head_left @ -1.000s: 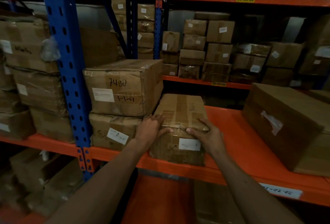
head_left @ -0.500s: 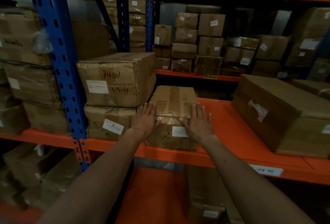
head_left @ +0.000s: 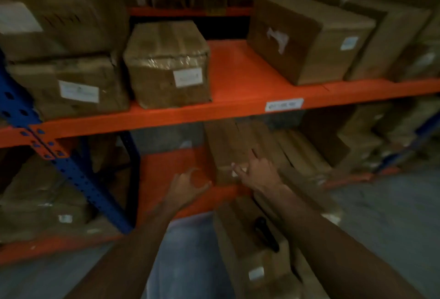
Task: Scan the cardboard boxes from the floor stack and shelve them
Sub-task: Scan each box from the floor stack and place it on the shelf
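Head view: left hand (head_left: pixel 184 185) and right hand (head_left: pixel 258 171) are hanging open and empty at 6 o'clock below the taped cardboard box (head_left: pixel 167 65), which is resting on the orange shelf (head_left: pixel 238 79).

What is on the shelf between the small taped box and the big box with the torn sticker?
Nothing. In the head view, only bare orange shelf lies between the small taped box and the big box.

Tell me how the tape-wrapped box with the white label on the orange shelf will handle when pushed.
The tape-wrapped box probably slides easily: glossy tape on the smooth orange shelf. Squat and flat-sided, so it is unlikely to tip. Rumpled edges suggest slightly soft walls.
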The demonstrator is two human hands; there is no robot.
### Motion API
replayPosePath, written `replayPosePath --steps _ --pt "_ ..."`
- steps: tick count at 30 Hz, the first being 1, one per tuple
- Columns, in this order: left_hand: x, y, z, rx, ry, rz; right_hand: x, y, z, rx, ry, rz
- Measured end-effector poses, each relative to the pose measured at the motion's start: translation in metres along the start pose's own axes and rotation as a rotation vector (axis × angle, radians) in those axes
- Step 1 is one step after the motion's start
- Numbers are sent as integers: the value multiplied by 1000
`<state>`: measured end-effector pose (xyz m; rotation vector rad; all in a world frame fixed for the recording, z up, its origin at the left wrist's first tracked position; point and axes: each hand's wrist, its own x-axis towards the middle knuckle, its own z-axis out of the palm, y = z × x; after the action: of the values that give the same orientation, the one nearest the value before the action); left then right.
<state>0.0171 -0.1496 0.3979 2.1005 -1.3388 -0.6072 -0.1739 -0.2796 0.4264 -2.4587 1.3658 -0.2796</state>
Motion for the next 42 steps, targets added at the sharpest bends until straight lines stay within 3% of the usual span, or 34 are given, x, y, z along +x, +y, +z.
replayPosePath --steps 5,10,22,26,35,39,42 --pt "-50 -20 100 -59 -231 -8 -88 72 52 36 -214 186" --pt "-73 -43 188 -27 -364 -77 -131 130 95 12 -249 256" --pt "-12 -140 410 -99 -291 -36 -46 256 289 121 -292 369" --pt "-14 -177 469 -79 -360 -38 -32 281 339 82 -355 385" --pt "-18 -201 491 -111 -378 15 -28 304 367 218 -329 420" --pt "-22 -200 492 -166 -356 -21 -53 306 353 490 -185 481" --pt "-22 -203 494 -130 -364 -18 -89 301 331 837 -98 608"
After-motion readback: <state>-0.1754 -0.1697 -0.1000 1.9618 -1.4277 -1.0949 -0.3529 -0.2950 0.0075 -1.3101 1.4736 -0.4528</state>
